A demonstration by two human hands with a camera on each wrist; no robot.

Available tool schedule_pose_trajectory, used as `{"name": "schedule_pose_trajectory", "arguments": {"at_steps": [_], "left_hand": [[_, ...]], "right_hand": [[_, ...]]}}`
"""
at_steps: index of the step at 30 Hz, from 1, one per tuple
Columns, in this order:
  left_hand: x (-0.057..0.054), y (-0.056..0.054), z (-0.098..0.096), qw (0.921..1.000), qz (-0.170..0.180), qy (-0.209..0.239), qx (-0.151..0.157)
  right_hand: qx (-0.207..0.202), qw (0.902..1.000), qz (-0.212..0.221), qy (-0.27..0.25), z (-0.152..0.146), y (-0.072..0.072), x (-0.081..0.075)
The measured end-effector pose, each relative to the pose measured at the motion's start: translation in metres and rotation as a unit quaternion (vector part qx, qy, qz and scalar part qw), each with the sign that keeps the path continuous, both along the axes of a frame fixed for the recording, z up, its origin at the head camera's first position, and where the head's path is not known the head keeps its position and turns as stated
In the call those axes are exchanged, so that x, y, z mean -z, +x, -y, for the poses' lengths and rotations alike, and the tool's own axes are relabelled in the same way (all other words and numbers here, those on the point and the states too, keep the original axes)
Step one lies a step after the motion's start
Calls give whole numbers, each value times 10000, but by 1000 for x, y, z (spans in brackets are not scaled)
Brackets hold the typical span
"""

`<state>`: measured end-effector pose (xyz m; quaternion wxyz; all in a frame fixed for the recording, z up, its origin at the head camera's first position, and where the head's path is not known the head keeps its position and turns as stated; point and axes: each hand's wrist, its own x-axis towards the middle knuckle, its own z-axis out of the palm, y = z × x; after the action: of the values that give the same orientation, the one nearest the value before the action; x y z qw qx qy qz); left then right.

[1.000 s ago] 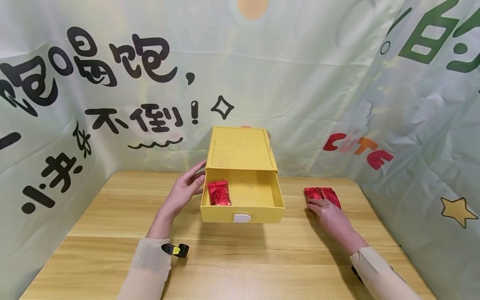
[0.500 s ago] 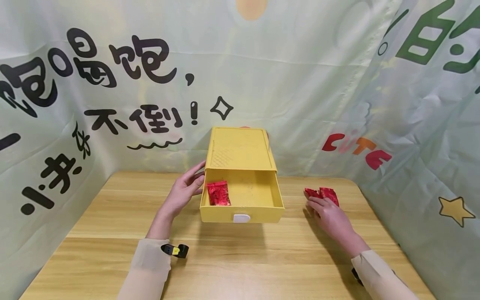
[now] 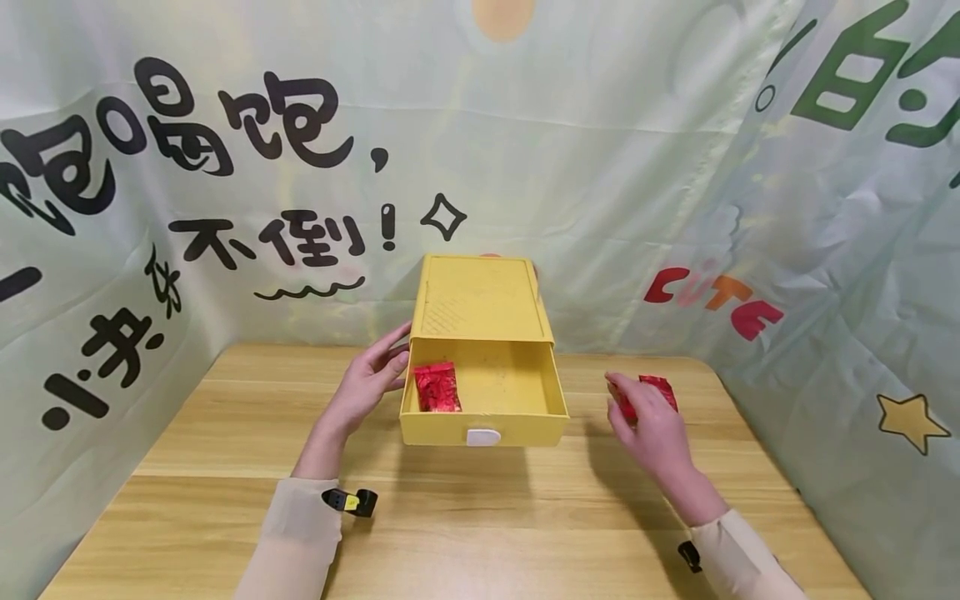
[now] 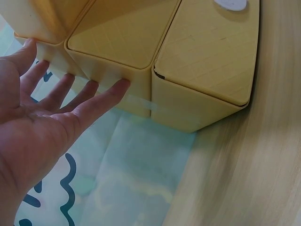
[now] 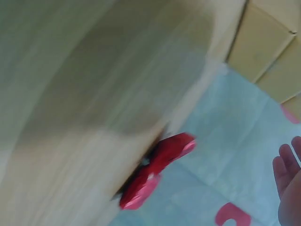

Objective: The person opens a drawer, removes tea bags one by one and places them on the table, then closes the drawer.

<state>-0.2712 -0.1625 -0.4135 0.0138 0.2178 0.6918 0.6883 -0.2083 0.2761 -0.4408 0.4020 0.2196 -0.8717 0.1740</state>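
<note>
A yellow drawer box (image 3: 483,296) stands at the back middle of the table, its top drawer (image 3: 517,383) pulled out. One red packet (image 3: 437,388) lies in the drawer's left side. My left hand (image 3: 362,385) rests against the box's left side; in the left wrist view the straight fingers (image 4: 101,101) touch the yellow wall. On the right, my right hand (image 3: 654,429) hovers over red packets (image 3: 660,390), partly covering them. The right wrist view has two red packets (image 5: 173,149) side by side on the table, apart from the hand (image 5: 289,188), whose visible fingers hold nothing.
The wooden table (image 3: 480,533) reaches back to a printed cloth (image 3: 585,183) that hangs behind and at both sides. A white handle (image 3: 483,437) sits on the drawer front. Lower drawers (image 4: 202,52) show in the left wrist view.
My right hand has lifted from the red packets and shifted slightly left, its thumb and fingers now apart. The left hand, the drawer and the packet inside it stay where they were.
</note>
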Motion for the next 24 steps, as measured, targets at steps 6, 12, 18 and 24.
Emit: {"name": "schedule_pose_trajectory", "arguments": {"at_steps": [6, 12, 18, 24], "left_hand": [[1, 0, 0, 10000, -16, -35, -22], [0, 0, 0, 10000, 12, 9, -13], [1, -1, 0, 10000, -7, 12, 3], [0, 0, 0, 10000, 30, 38, 7]], "right_hand": [[-516, 9949, -567, -652, 24, 1, -12], [-889, 9885, -797, -926, 43, 5, -25], [-1113, 9835, -906, -1099, 59, 9, -40], [-1402, 9753, -1180, -1234, 71, 11, -55]]}}
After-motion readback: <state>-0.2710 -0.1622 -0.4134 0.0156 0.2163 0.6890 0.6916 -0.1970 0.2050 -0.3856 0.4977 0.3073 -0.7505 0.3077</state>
